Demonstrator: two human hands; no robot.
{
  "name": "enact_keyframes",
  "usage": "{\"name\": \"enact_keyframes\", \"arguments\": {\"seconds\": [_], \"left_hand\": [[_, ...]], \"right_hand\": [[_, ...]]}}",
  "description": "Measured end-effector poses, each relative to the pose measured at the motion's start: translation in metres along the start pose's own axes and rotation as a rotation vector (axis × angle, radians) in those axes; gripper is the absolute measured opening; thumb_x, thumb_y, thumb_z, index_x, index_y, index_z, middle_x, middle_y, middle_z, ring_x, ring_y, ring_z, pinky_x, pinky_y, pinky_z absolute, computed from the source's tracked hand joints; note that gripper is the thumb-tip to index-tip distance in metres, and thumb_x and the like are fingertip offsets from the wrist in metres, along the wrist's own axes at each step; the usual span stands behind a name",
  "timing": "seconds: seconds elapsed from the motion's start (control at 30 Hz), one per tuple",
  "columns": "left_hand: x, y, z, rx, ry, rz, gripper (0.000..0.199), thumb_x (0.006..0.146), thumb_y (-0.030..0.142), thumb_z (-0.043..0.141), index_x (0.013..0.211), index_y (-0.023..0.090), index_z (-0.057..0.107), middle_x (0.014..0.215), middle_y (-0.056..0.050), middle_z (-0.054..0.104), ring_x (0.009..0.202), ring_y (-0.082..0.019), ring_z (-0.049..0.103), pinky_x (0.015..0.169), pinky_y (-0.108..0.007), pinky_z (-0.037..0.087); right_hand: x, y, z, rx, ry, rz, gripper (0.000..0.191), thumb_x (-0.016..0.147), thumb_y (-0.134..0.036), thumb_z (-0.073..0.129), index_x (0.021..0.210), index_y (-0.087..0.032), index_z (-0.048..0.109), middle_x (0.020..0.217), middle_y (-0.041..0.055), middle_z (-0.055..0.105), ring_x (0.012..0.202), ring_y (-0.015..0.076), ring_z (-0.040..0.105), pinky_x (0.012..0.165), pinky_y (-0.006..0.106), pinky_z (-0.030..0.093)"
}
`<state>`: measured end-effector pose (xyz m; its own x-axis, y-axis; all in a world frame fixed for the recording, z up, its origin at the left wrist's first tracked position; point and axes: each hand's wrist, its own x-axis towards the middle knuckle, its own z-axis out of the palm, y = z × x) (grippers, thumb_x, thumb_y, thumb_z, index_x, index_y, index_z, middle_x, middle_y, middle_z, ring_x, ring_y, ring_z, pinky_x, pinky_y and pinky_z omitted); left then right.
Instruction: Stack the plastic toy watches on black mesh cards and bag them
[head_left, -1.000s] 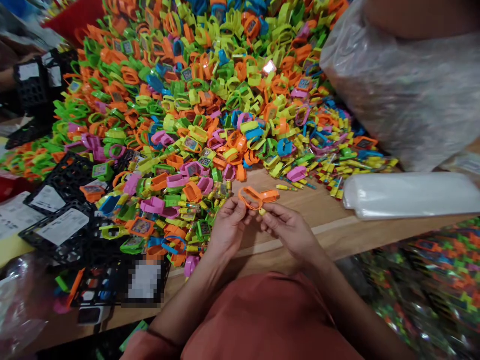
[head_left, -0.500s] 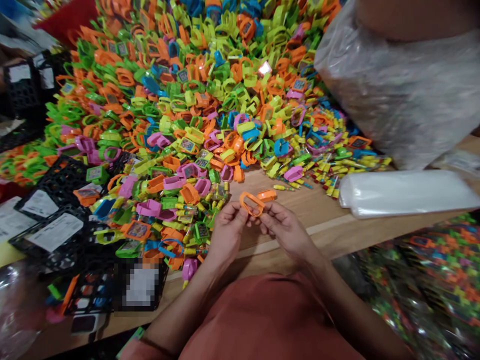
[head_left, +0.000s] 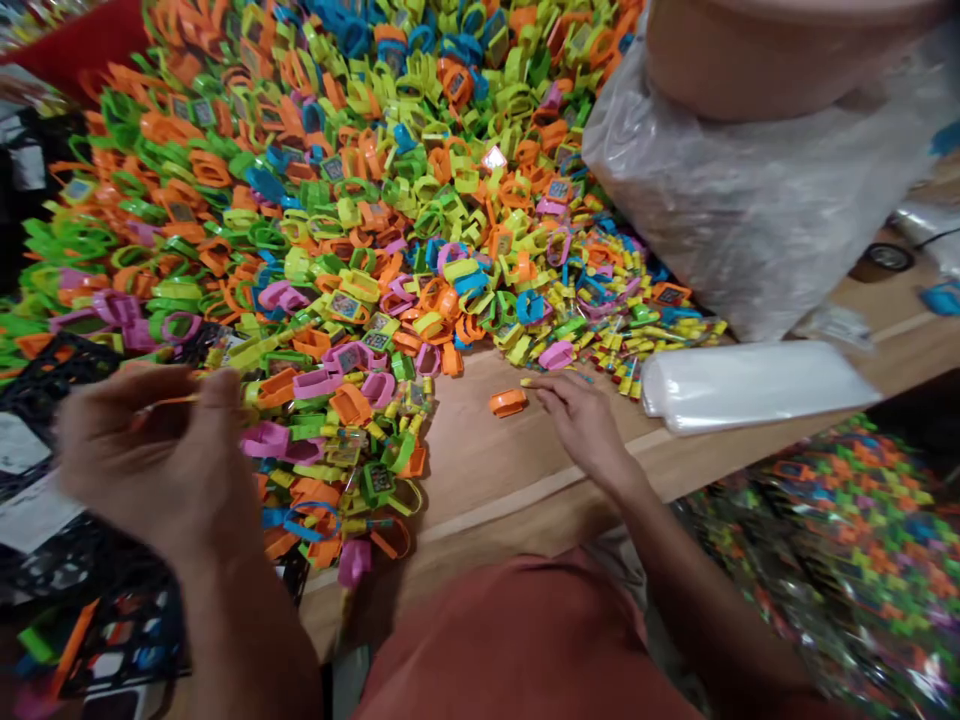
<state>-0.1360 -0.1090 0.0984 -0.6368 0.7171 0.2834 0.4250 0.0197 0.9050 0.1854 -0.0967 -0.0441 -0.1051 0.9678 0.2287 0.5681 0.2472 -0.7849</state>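
Note:
My left hand (head_left: 169, 455) is raised over the left side of the pile, slightly blurred, its fingers curled towards the thumb. A thin orange strip shows between them; it looks like the orange toy watch, mostly hidden by the hand. My right hand (head_left: 577, 415) is low over the wooden table, fingertips pinched on a small yellow-ended stick (head_left: 526, 383); the rest of the stick is covered by the fingers. Just left of these fingertips lies another orange toy watch (head_left: 508, 402), untouched on the wood. Behind both hands spreads a large heap of coloured toy watches (head_left: 352, 240).
A rolled clear plastic sheet (head_left: 757, 385) lies at right. Behind it stands a filled plastic bag (head_left: 735, 190) under a pinkish tub (head_left: 795, 60). Black trays (head_left: 52, 560) with labels are at left. Bags of coloured toys (head_left: 862, 540) sit below the table edge.
My hands have parted. The left went far left with the orange toy watch apparently in it; the right moved to the small stick. The view has shifted somewhat to the right.

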Motion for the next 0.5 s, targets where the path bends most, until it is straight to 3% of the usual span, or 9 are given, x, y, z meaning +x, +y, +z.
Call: {"name": "enact_keyframes", "arguments": {"seconds": [0.03, 0.1, 0.17, 0.27, 0.37, 0.5], "left_hand": [[-0.008, -0.004, 0.013, -0.008, 0.056, 0.105, 0.025, 0.073, 0.031, 0.087, 0.089, 0.024, 0.068, 0.079, 0.006, 0.066, 0.071, -0.014, 0.060, 0.061, -0.027, 0.044], [-0.034, -0.014, 0.048, -0.031, -0.214, 0.188, 0.014, 0.081, 0.030, 0.079, 0.083, 0.021, 0.069, 0.075, 0.003, 0.066, 0.066, -0.013, 0.059, 0.063, -0.027, 0.046], [-0.062, -0.026, 0.088, 0.052, -0.593, 0.296, 0.010, 0.088, 0.029, 0.072, 0.091, 0.019, 0.073, 0.085, -0.003, 0.071, 0.073, -0.017, 0.063, 0.067, -0.029, 0.048], [-0.093, -0.043, 0.136, 0.175, -0.890, 0.350, 0.017, 0.095, 0.024, 0.064, 0.103, 0.014, 0.075, 0.104, -0.014, 0.072, 0.089, -0.024, 0.067, 0.076, -0.033, 0.049], [-0.104, -0.054, 0.154, 0.227, -0.989, 0.321, 0.016, 0.095, 0.016, 0.060, 0.091, 0.012, 0.075, 0.093, -0.014, 0.071, 0.083, -0.025, 0.065, 0.073, -0.033, 0.047], [-0.102, -0.056, 0.144, 0.176, -0.989, 0.308, 0.015, 0.093, 0.009, 0.062, 0.091, 0.016, 0.075, 0.091, -0.008, 0.071, 0.085, -0.022, 0.065, 0.078, -0.031, 0.048]], "right_hand": [[0.002, 0.005, 0.003, -0.067, -0.007, -0.031, 0.029, 0.104, -0.026, 0.049, 0.113, -0.020, 0.075, 0.115, 0.0119, 0.074, 0.109, 0.0281, 0.065, 0.098, 0.044, 0.050], [0.004, 0.013, 0.012, -0.194, -0.022, -0.072, 0.030, 0.104, -0.024, 0.047, 0.117, -0.017, 0.073, 0.117, 0.0142, 0.073, 0.109, 0.0301, 0.064, 0.098, 0.046, 0.049], [0.003, 0.017, 0.020, -0.319, -0.036, -0.083, 0.032, 0.104, -0.024, 0.046, 0.122, -0.015, 0.071, 0.116, 0.0164, 0.071, 0.108, 0.0320, 0.061, 0.096, 0.046, 0.047], [0.001, 0.019, 0.024, -0.457, -0.043, -0.065, 0.031, 0.104, -0.025, 0.047, 0.117, -0.015, 0.072, 0.109, 0.0172, 0.069, 0.103, 0.0333, 0.056, 0.091, 0.045, 0.046], [-0.006, 0.016, 0.017, -0.416, -0.007, -0.025, 0.027, 0.103, -0.026, 0.047, 0.107, -0.018, 0.072, 0.105, 0.0150, 0.069, 0.104, 0.0326, 0.055, 0.091, 0.045, 0.044], [-0.019, 0.007, 0.011, -0.002, -0.026, 0.151, 0.025, 0.103, -0.035, 0.048, 0.109, -0.019, 0.066, 0.101, 0.0102, 0.070, 0.093, 0.0262, 0.061, 0.086, 0.040, 0.048]]}}
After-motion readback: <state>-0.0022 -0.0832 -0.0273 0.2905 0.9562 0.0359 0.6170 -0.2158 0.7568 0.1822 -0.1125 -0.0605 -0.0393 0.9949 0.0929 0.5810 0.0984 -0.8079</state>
